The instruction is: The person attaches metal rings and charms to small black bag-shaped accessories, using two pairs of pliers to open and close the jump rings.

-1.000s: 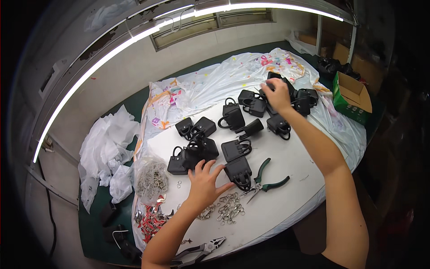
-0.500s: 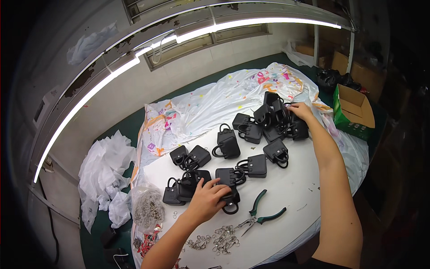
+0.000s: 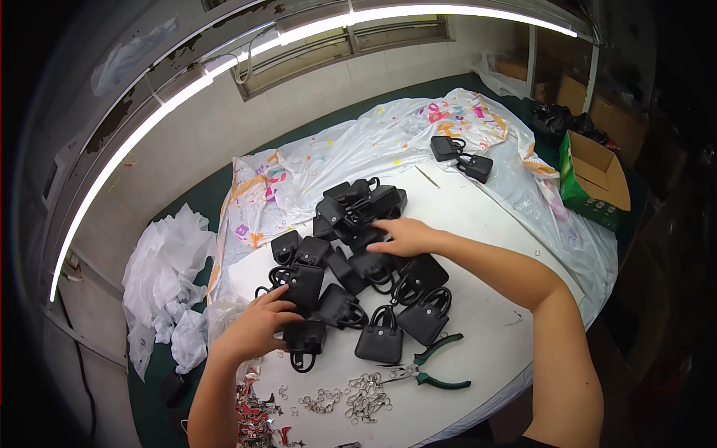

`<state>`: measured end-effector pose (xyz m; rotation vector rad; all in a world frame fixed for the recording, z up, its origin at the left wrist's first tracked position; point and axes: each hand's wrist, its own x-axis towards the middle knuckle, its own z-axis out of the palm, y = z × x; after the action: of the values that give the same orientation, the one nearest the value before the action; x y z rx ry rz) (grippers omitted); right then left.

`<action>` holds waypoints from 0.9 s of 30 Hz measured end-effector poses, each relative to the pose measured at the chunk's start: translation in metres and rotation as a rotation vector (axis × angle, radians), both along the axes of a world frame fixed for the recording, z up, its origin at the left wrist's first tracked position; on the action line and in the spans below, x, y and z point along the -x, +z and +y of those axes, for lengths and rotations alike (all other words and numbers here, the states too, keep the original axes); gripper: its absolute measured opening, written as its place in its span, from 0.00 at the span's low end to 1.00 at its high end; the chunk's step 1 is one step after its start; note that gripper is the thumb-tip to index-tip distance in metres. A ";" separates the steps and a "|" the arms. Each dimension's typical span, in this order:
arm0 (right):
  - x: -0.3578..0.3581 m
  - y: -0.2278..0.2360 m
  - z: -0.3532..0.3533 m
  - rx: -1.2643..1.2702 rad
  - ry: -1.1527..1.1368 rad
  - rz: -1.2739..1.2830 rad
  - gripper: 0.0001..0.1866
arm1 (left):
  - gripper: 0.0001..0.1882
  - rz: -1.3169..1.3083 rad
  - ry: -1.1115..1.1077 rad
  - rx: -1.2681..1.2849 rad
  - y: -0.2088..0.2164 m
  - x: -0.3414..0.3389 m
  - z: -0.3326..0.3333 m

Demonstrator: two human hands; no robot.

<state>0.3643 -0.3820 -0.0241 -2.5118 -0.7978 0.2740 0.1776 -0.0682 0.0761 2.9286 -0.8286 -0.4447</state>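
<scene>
Many miniature black handbags with looped handles lie heaped on the white board. My left hand has its fingers spread, the tips against an upright black handbag; another handbag lies just under them. My right hand reaches in from the right, fingers stretched out along the edge of the handbag heap. Its fingertips partly vanish among the bags. Nearer to me, two handbags lie with handles up. Two more handbags lie apart at the far right.
Green-handled needle-nose pliers lie near the front, beside metal clasps and small rings. Red-and-silver charms lie by my left forearm. Beyond are a patterned plastic sheet, a green open box and white plastic bags.
My right hand has swept left and nearer from the far right, and the handbags are now bunched at centre-left. My left hand has shifted left. Two handbags now lie apart at the far right.
</scene>
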 end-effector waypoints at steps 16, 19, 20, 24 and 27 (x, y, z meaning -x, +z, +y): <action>-0.145 -0.009 -0.186 0.320 -0.822 -0.343 0.28 | 0.16 0.030 0.493 0.465 0.037 0.108 0.033; -0.187 0.000 -0.190 -0.008 -0.998 -0.393 0.26 | 0.24 0.067 0.687 0.516 0.026 0.151 0.042; -0.200 0.002 -0.186 -0.029 -0.976 -0.498 0.26 | 0.22 0.052 0.742 0.581 0.018 0.162 0.040; -0.238 0.024 -0.129 0.124 -0.949 -0.400 0.29 | 0.17 0.086 1.074 0.906 -0.007 0.227 0.039; -0.266 0.009 -0.112 0.369 -0.956 -0.149 0.34 | 0.16 -0.374 1.301 0.902 -0.045 0.267 0.017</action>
<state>0.6302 -0.4938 -0.0155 -2.9486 0.5000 -0.1143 -0.0894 -0.0511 0.0316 2.0345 0.7545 0.4645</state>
